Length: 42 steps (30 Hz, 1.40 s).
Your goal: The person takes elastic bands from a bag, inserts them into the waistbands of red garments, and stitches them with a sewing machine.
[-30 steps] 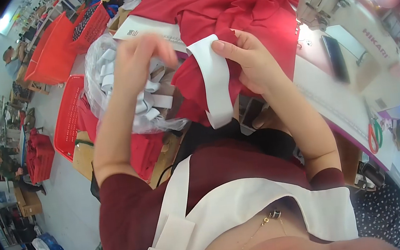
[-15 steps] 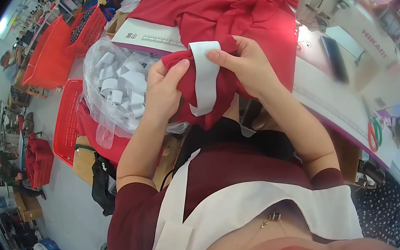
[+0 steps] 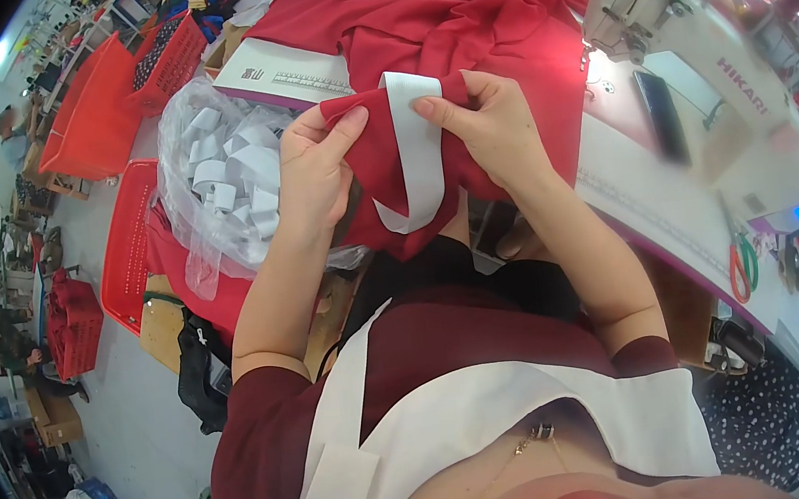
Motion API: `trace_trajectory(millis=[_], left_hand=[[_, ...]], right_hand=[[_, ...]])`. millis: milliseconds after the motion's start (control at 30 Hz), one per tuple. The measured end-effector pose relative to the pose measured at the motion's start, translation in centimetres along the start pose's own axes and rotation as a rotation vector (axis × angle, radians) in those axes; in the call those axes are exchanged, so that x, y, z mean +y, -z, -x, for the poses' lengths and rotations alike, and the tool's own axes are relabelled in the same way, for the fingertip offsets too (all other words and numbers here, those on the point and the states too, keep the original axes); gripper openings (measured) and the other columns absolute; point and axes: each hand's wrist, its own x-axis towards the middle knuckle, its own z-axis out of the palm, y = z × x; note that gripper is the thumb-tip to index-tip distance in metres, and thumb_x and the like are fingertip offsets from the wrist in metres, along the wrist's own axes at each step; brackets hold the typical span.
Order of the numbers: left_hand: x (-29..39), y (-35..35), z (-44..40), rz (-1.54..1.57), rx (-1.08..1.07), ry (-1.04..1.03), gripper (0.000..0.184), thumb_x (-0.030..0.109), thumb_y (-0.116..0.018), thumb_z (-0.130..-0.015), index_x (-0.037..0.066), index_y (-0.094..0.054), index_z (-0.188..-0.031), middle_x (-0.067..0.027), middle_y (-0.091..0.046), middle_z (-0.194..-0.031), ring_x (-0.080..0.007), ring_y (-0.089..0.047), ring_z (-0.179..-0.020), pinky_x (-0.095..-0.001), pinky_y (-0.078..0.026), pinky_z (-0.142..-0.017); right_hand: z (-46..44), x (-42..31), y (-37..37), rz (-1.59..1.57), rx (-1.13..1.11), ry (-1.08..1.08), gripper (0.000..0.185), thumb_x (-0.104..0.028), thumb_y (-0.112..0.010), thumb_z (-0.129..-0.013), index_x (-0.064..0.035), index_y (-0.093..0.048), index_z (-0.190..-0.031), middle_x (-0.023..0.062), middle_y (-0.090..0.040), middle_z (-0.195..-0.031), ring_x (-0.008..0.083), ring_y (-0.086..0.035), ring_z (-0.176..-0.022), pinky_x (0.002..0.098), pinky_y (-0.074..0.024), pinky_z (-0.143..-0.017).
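Observation:
Between my hands a piece of red fabric (image 3: 372,157) is held up over my lap. My left hand (image 3: 316,165) pinches its upper left edge between thumb and fingers. A white strip (image 3: 420,151) hangs down over the fabric, its lower end curling to the left. My right hand (image 3: 497,131) presses its thumb on the upper part of the strip, with the red fabric behind it and the fingers at the back. Just left of my left hand, a clear plastic bag (image 3: 219,177) holds several white strips.
A sewing machine (image 3: 732,95) stands at the right, with a dark phone-like object (image 3: 661,114) on its table (image 3: 655,196). Red cloth (image 3: 449,11) is heaped behind my hands. Red baskets (image 3: 130,255) stand at the left; two people are farther off.
My left hand has come from above the plastic bag to the red fabric and taken hold of its left edge. Over the last half second the fabric has spread a little wider between my hands.

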Motion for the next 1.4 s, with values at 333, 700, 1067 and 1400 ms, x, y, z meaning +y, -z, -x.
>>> trace_trajectory(millis=[333, 700, 1067, 1400], left_hand=[[-2.0, -3.7, 1.0, -1.101, -0.004, -0.738, 0.030, 0.011, -0.047, -0.087, -0.006, -0.050, -0.111, -0.0192, -0.051, -0.098, -0.0328, -0.050, -0.090, -0.0356, -0.040, -0.077], [-2.9, -3.6, 1.8, -0.915, -0.222, -0.761, 0.054, 0.028, -0.053, -0.083, -0.010, -0.042, -0.120, -0.0255, -0.046, -0.111, -0.0367, -0.047, -0.100, -0.0389, -0.038, -0.085], [2.2, -0.9, -1.3, -1.291, -0.417, -0.449, 0.036, 0.024, -0.059, -0.082, 0.002, -0.056, -0.111, -0.0177, -0.050, -0.118, -0.0291, -0.047, -0.110, -0.0335, -0.037, -0.092], [0.6, -1.9, 0.7, -0.602, -0.476, 0.320, 0.019, 0.008, -0.069, -0.075, -0.002, -0.063, -0.089, -0.0008, -0.062, -0.077, -0.0045, -0.054, -0.069, -0.0174, -0.043, -0.062]], right_hand=[[0.5, -0.9, -2.3, 0.556, 0.233, 0.547, 0.026, -0.003, -0.064, -0.071, -0.0003, -0.062, -0.097, 0.0131, -0.057, -0.074, 0.0240, -0.056, -0.064, 0.0291, -0.0436, -0.056], [0.9, -0.3, -2.7, 0.418, 0.339, 0.788, 0.037, 0.003, -0.056, -0.067, 0.0027, -0.057, -0.103, 0.0137, -0.053, -0.075, 0.0288, -0.049, -0.062, 0.0331, -0.0426, -0.053], [2.8, -2.9, 2.9, -0.182, -0.771, -0.392, 0.022, -0.002, -0.050, -0.086, 0.0030, -0.053, -0.107, 0.0007, -0.060, -0.093, 0.0054, -0.052, -0.084, 0.0197, -0.0427, -0.075], [4.9, -4.5, 2.1, 0.384, -0.419, -0.043, 0.029, -0.001, -0.055, -0.078, -0.0018, -0.041, -0.104, 0.0103, -0.051, -0.061, 0.0179, -0.048, -0.058, 0.0273, -0.0392, -0.060]])
